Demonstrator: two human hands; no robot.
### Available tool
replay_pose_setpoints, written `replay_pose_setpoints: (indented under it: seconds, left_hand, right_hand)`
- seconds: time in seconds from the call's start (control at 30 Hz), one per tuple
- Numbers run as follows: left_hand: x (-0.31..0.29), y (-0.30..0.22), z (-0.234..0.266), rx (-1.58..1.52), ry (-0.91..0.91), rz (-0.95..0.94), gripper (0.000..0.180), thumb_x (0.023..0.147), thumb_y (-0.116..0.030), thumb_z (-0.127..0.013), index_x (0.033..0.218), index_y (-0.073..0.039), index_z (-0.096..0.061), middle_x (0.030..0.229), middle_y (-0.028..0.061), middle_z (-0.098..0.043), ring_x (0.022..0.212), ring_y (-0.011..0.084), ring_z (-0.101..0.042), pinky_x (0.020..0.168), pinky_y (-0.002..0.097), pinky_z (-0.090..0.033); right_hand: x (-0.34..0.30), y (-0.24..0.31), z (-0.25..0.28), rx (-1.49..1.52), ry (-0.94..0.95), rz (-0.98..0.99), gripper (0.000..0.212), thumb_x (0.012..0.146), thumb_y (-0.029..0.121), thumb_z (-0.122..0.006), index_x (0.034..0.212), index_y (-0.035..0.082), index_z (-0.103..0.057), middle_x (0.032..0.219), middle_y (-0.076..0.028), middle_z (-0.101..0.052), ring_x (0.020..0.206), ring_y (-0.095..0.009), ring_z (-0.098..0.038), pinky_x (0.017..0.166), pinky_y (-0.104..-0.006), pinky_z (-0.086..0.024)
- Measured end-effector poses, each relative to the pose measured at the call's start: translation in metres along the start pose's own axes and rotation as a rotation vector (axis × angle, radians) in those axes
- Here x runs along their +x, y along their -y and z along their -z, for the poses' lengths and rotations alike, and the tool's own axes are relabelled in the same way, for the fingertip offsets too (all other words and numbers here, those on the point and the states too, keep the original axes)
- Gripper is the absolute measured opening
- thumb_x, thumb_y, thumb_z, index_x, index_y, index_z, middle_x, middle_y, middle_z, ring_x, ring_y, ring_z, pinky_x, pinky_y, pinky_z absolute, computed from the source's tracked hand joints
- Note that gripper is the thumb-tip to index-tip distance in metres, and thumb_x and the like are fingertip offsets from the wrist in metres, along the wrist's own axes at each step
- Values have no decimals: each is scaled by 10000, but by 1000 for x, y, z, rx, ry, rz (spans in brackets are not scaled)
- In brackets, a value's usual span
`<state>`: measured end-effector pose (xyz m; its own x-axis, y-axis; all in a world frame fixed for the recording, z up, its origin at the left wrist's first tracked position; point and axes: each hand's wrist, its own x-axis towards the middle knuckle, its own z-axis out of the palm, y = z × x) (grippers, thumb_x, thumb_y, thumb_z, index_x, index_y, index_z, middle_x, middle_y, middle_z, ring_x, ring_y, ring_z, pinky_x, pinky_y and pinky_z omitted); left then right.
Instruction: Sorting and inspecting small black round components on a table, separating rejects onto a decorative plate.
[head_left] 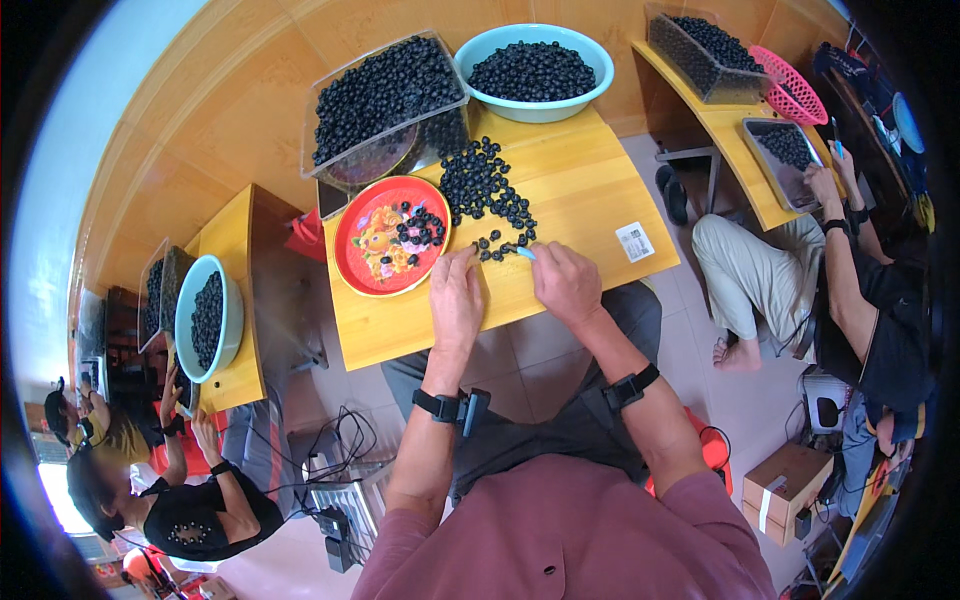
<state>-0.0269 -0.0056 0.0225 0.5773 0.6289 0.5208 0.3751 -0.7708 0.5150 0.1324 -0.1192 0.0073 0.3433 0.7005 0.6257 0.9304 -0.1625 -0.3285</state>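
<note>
My right hand (567, 282) pinches a small light-blue tool (526, 253), its kind too small to tell, over the table's near half. The tool's tip is by a few small black round pieces (497, 243), some with a hole in the middle. Just left of them is my left hand (457, 297), its fingers closed; whatever they hold, if anything, is hidden. Beside that hand, a red round tray (348, 240) with a flower print carries a small group of black pieces. A larger loose pile of the same pieces (475, 185) spreads behind my hands.
A clear plastic bin (330, 160) and a light-blue basin (600, 95), both full of black pieces, stand at the table's back. A white label (634, 242) lies at right. Co-workers sit at neighbouring tables on both sides. Cables (350, 435) hang at lower left; a cardboard box (787, 490) is lower right.
</note>
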Motion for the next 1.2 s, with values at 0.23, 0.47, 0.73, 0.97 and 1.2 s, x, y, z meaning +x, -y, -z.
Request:
replay_pose_setpoints:
  seconds: [0.23,0.47,0.73,0.97,1.2]
  left_hand:
    - [11,-2,-2,-46,85,86,213,907,-29,-704,1115,11,-695,963,198,-643,891,402,-661,797,478,-538]
    - [15,0,-7,-38,148,147,209,874,-30,-744,1072,15,-695,970,198,-659,922,386,-668,817,461,-543]
    - [17,5,-11,18,97,16,207,867,-40,-763,1059,9,-702,973,186,-682,862,346,-694,791,425,-556]
    - [3,10,-30,-393,59,404,204,862,-11,-798,1043,9,-705,836,42,-676,699,125,-627,649,293,-527]
    - [-6,-3,-39,-641,-37,518,256,882,22,-782,1115,7,-678,879,-7,-643,753,54,-585,709,212,-514]
  right_hand:
    - [0,1,-1,9,9,-8,58,900,107,-646,936,65,-661,771,-85,-610,711,-276,-671,618,-414,-558]
    - [0,1,0,2,22,-9,57,903,110,-647,935,65,-659,771,-87,-611,708,-280,-670,620,-418,-558]
    - [1,0,0,16,10,5,49,909,104,-641,924,58,-650,774,-93,-613,707,-283,-671,621,-414,-557]
    - [1,2,1,3,32,-2,55,904,104,-645,936,59,-651,779,-92,-614,715,-280,-673,630,-410,-556]
    - [-1,1,-1,-1,26,20,76,884,103,-656,949,65,-669,763,-79,-602,705,-265,-670,615,-405,-553]
